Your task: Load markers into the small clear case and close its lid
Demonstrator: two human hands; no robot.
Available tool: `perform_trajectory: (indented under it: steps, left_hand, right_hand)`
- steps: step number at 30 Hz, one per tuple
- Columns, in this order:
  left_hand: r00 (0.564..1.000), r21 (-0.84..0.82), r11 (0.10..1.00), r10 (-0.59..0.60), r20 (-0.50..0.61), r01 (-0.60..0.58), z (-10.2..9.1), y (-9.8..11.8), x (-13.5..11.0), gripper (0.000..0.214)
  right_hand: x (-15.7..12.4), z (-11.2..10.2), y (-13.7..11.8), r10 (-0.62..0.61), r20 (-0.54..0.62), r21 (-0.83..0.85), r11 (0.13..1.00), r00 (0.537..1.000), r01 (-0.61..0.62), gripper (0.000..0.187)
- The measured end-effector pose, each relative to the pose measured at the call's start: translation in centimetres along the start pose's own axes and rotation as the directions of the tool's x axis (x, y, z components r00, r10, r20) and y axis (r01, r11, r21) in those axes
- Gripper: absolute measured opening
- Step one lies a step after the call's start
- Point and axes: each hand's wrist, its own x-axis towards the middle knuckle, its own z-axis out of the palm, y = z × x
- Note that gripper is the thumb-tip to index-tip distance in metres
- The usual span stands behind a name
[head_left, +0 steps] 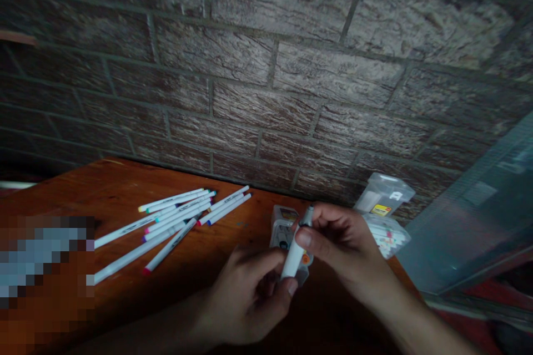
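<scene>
A white marker (294,258) with a dark upper end is held tilted between both of my hands. My left hand (254,291) pinches its lower end between thumb and fingers. Near the top, my right hand (341,247) grips it with thumb and fingers closed. Behind the marker, partly covered by my hands, a clear plastic case (280,224) with printing on it rests on the table. To the left lies a loose group of white markers (179,213) with coloured ends, some crossing over others.
The wooden table (125,183) meets a brick wall (250,100) at its back edge. On the right stands an open clear case (385,194) holding several markers, beside a grey translucent panel (470,216). The lower left corner is pixelated.
</scene>
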Motion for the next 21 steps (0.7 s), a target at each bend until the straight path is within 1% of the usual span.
perform_trajectory:
  steps: [5,7,10,14,17,21]
  left_hand:
    - [0.996,-0.057,0.994,-0.088,0.022,0.089,0.1,0.1,0.0,0.006]
    - [0.994,-0.058,0.993,-0.104,0.035,0.106,0.1,0.2,0.0,0.005]
    - [0.99,-0.079,0.988,-0.131,0.052,0.135,-0.1,0.4,0.1,0.01]
    - [0.98,-0.15,0.97,-0.183,0.076,0.193,-0.3,0.5,0.2,0.024]
    - [0.974,-0.2,0.955,-0.205,0.099,0.221,-0.3,0.4,0.1,0.036]
    - [0.967,-0.248,0.936,-0.229,0.113,0.251,-0.1,0.0,-0.2,0.052]
  right_hand:
    - [0.3,0.2,0.1,-0.086,-0.049,-0.042,0.996,0.995,0.084,0.028]
    - [0.3,0.0,0.1,-0.081,-0.051,-0.063,0.995,0.995,0.078,0.027]
    - [0.3,-0.4,0.3,-0.039,-0.033,-0.076,0.996,0.999,0.036,0.026]
    - [0.3,-0.8,0.7,0.012,-0.026,-0.05,0.999,1.0,-0.013,0.026]
    - [0.4,-1.0,1.0,0.026,-0.029,-0.018,0.999,0.999,-0.027,0.027]
    - [0.5,-1.1,1.0,0.055,-0.011,0.056,0.997,0.998,-0.054,0.03]
